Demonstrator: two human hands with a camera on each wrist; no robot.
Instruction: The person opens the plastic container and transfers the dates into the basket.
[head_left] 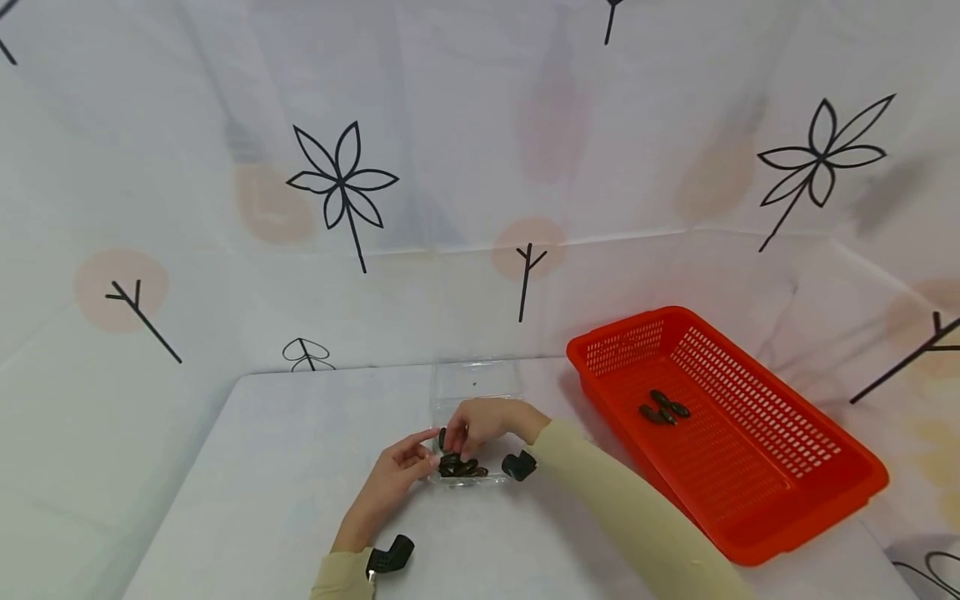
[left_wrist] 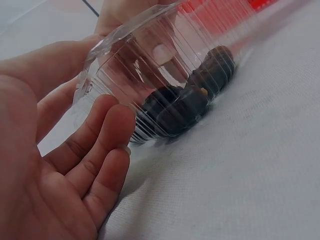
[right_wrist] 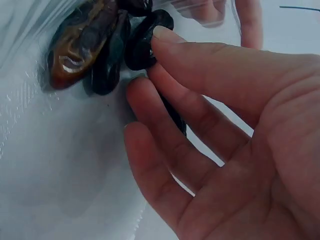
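Note:
A clear plastic clamshell box (head_left: 487, 462) lies on the table, its lid (head_left: 476, 381) folded back toward the wall. Several dark, wrinkled, glossy dates (head_left: 459, 468) are bunched at its near left; a browner date (right_wrist: 75, 55) shows in the right wrist view. My left hand (head_left: 397, 471) holds the box at its left wall, fingertips against the ribbed plastic and a finger up at the rim. Reaching in from above, my right hand (head_left: 483, 421) pinches a dark date (right_wrist: 142, 47) between thumb and forefinger, beside the other dates. Its remaining fingers are loosely bent.
A red perforated basket (head_left: 750, 450) stands on the right of the white table (head_left: 262, 467), with several more dates (head_left: 663, 408) inside. My right forearm passes close to its near left side. A patterned white cloth (head_left: 450, 167) hangs behind the table.

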